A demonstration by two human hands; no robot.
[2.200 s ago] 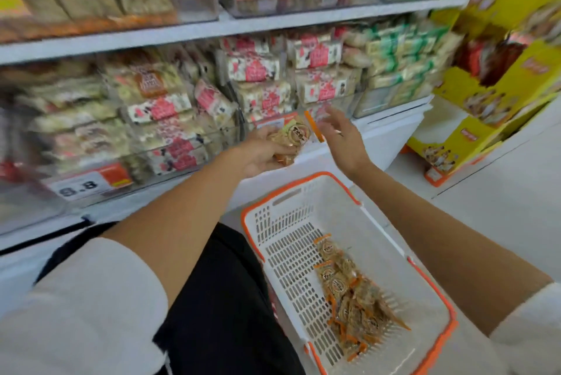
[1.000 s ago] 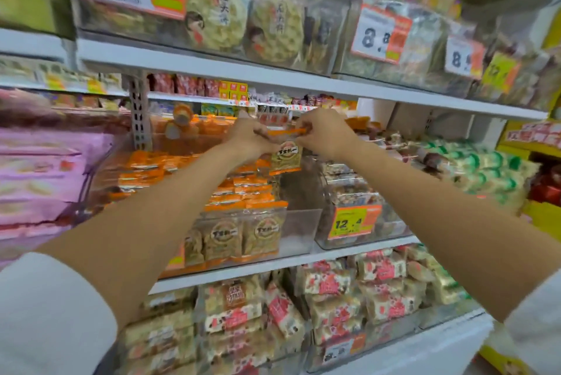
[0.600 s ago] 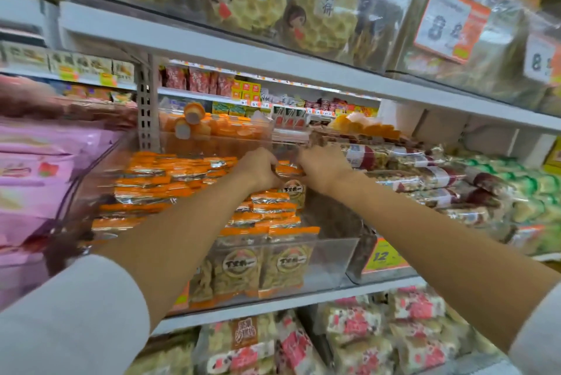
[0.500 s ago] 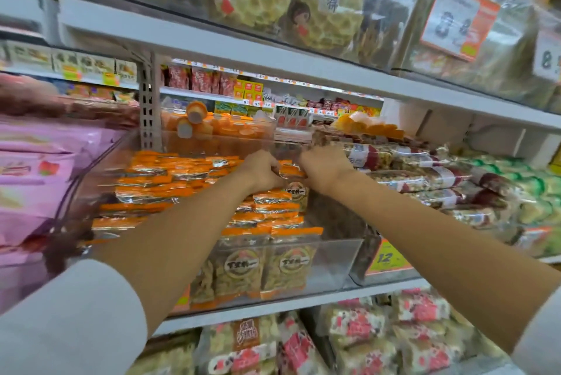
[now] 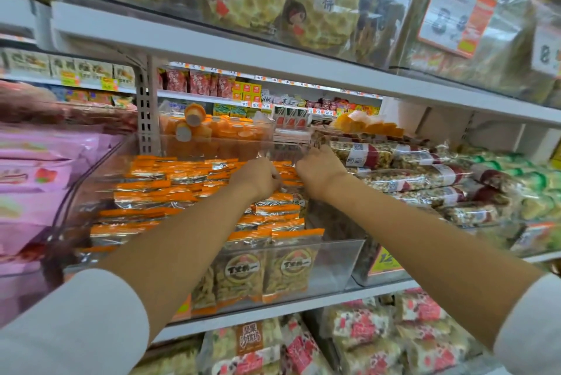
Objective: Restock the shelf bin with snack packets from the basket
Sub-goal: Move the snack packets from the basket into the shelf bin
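Note:
A clear plastic shelf bin (image 5: pixel 335 267) on the middle shelf holds rows of orange-topped snack packets (image 5: pixel 151 192) standing on edge. Both my hands reach into it at the back of the right-hand row. My left hand (image 5: pixel 259 178) and my right hand (image 5: pixel 318 172) pinch the orange top edge of one snack packet (image 5: pixel 299 201) between them, and it sits low among the others. My fingertips are hidden behind my knuckles. The basket is out of view.
Right of the bin lie red-labelled nut bars (image 5: pixel 403 174) and green packets (image 5: pixel 534 180). Pink bags (image 5: pixel 27 192) fill the left. A white shelf board (image 5: pixel 273 55) with bins of round crackers runs just above. Red-and-white packets (image 5: pixel 364 332) sit on the shelf below.
I have lifted the packet from above the basket up to the bin. Over the last second both hands sank with it into the right-hand row, and the view moved closer.

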